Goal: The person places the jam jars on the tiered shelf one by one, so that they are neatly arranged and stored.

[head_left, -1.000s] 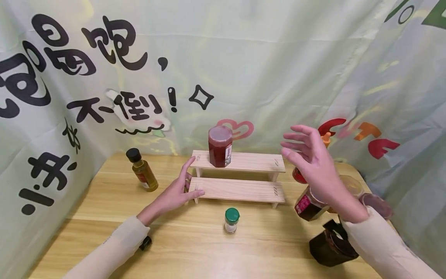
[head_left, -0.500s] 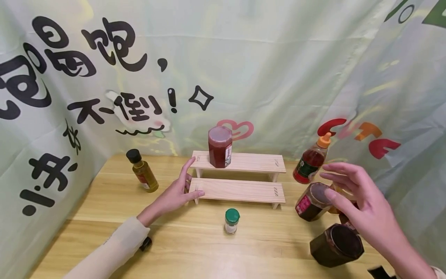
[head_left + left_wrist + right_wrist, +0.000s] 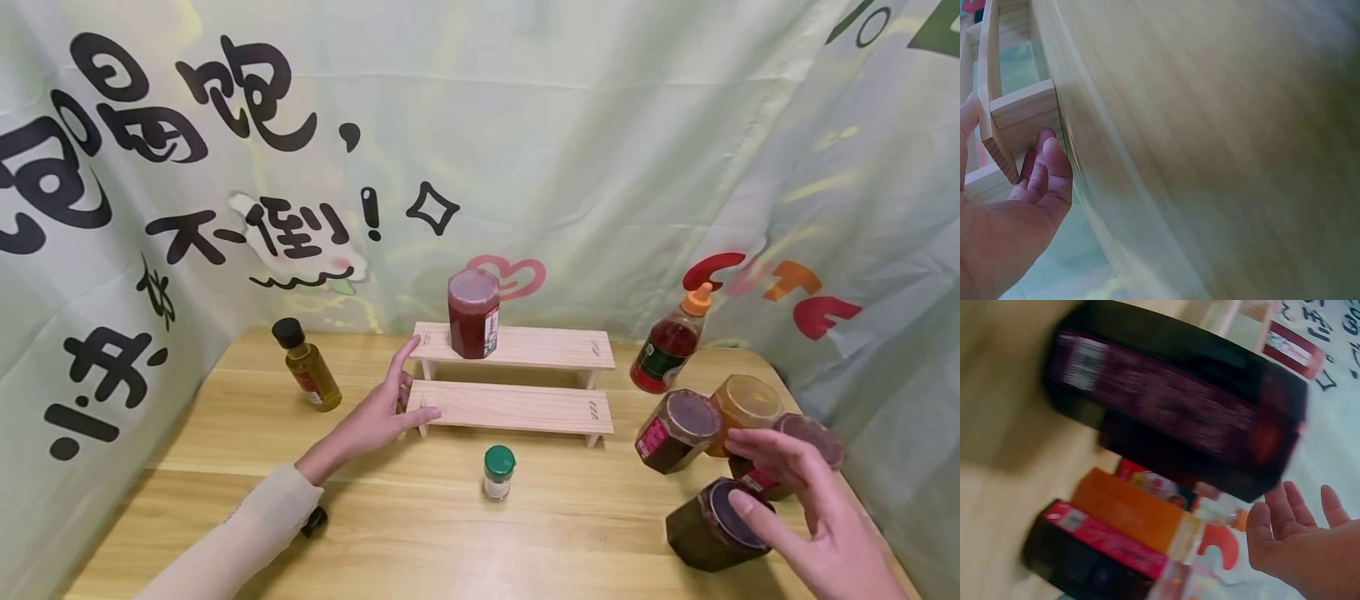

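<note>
My left hand (image 3: 375, 415) grips the left end of a small two-tier wooden shelf (image 3: 517, 408), the thumb lying on the lower tier. In the left wrist view, its fingers (image 3: 1057, 165) curl in by the leg under the board. On the upper tier stands a jar of dark red contents (image 3: 472, 325). My right hand (image 3: 821, 508), fingers spread and loosely bent, hovers at the lid of a dark six-sided jar (image 3: 697, 533) at front right. The right wrist view shows that hand empty beside the jar's lid end, the dark jar (image 3: 1172, 400) filling much of the picture.
Behind the dark jar cluster another dark jar with a pink label (image 3: 671, 437), an amber jar (image 3: 750, 400) and a partly covered jar (image 3: 810, 437). A red sauce bottle (image 3: 667, 350) stands behind. A green-capped shaker (image 3: 498, 475) is before the shelf; an oil bottle (image 3: 313, 375) stands left.
My right hand has moved from beside the shelf's right end rightward and down toward the front dark jar, uncovering the sauce bottle. The left hand has stayed on the shelf.
</note>
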`<state>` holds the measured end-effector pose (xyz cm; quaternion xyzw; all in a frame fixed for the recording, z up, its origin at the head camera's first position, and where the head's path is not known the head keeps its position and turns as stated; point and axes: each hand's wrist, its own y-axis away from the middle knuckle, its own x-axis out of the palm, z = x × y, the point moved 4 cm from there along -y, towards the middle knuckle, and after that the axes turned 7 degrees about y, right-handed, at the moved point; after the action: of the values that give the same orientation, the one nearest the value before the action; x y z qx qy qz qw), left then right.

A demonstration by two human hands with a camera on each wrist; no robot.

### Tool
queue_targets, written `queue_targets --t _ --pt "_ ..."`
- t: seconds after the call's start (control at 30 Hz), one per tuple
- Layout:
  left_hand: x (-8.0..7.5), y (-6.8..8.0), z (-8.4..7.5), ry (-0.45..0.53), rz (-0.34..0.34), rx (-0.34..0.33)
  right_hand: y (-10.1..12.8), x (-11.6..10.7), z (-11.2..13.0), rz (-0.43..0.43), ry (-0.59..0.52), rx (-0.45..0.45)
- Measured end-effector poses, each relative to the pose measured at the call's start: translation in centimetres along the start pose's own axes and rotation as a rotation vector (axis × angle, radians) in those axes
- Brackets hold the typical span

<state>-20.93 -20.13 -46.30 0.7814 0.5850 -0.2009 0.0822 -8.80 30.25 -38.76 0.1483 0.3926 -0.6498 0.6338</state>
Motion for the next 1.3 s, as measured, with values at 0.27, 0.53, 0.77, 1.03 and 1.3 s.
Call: queue_targets --t 0.27,0.53,0.77,1.03,1.3 --pt "-0.1 -0.1 0.1 0.007 -0.001 -0.001 1.4 1.8 -2.3 0.043 0.081 0.083" --pt "0.0 -0.1 0.3 0.0 -0.003 0.001 2.0 2.2 -3.5 0.027 0.129 0.125" --pt "0.0 -0.1 0.2 -0.002 -0.003 0.008 2.6 2.5 -4.6 0.06 0.23 0.249" --pt "0.0 0.0 0.0 -0.004 -0.006 0.005 3.2 3.2 -4.8 0.041 0.219 0.279" --pt "0.0 0.0 0.1 -0.012 -0.003 0.014 3.5 4.1 -5.5 0.075 0.182 0.335"
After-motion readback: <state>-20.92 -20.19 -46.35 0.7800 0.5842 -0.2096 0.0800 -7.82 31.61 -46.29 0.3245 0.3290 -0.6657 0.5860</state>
